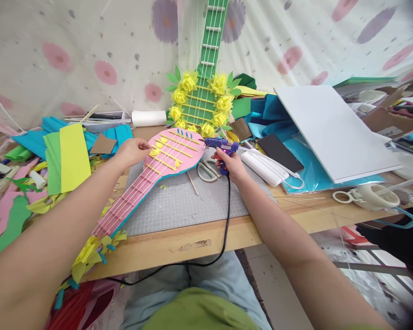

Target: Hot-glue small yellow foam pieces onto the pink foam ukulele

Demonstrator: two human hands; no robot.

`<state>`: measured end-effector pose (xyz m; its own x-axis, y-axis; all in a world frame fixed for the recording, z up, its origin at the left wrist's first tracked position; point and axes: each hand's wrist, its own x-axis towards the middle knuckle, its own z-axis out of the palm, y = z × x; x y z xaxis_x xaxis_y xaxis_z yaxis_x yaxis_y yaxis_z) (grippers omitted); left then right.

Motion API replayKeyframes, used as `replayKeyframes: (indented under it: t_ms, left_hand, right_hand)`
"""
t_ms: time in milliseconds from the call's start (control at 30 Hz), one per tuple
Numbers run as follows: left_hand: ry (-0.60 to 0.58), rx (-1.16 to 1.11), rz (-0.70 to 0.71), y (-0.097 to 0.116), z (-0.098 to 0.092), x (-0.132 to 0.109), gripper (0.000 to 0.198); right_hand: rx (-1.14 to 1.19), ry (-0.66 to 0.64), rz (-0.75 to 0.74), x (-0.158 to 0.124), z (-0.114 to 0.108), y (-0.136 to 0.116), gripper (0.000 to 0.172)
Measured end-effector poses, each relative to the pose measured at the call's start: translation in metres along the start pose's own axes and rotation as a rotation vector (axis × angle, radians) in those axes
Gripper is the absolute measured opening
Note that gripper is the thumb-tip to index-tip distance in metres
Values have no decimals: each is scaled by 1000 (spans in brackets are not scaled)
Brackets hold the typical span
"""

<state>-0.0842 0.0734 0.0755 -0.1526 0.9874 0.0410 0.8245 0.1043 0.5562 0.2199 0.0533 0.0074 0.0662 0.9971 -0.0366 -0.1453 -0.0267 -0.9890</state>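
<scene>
A pink paper guitar with yellow strips, white strings and a blue edge lies slantwise on a grey cutting mat. My left hand is at the left rim of its body, thumb and fingers pinched together. Right by those fingertips is a curled yellow paper piece; whether the fingers grip it or something smaller is unclear. My right hand is wrapped round a blue glue gun, whose nozzle points left at the guitar's right rim. A black cord hangs from its handle.
Behind leans a green paper guitar with yellow flowers. Scissors rest on the mat near the glue gun. To the right are a white power strip, a dark phone and a white board. Coloured paper scraps crowd the left.
</scene>
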Motion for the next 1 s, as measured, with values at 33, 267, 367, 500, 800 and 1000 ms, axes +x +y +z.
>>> replayKeyframes:
  t_ms: [33, 267, 367, 500, 800, 1000]
  left_hand:
    - [7, 3, 14, 0, 1, -1, 12]
    - [87, -319, -42, 14, 5, -16, 9]
    - [110, -502, -66, 31, 8, -25, 11]
    - [211, -659, 10, 47, 25, -40, 12]
    - [374, -822, 15, 32, 78, -70, 14]
    - [387, -712, 2, 30, 78, -78, 16]
  right_hand:
    - [-4, -1, 0, 0, 0, 0, 45]
    - [-48, 2, -23, -2, 2, 0, 46]
    - [-81, 14, -52, -3, 4, 0, 47]
    - [-200, 4, -145, -6, 3, -1, 46]
    - [-342, -161, -253, -22, 8, -7, 42]
    - [-354, -268, -297, -29, 17, -7, 45]
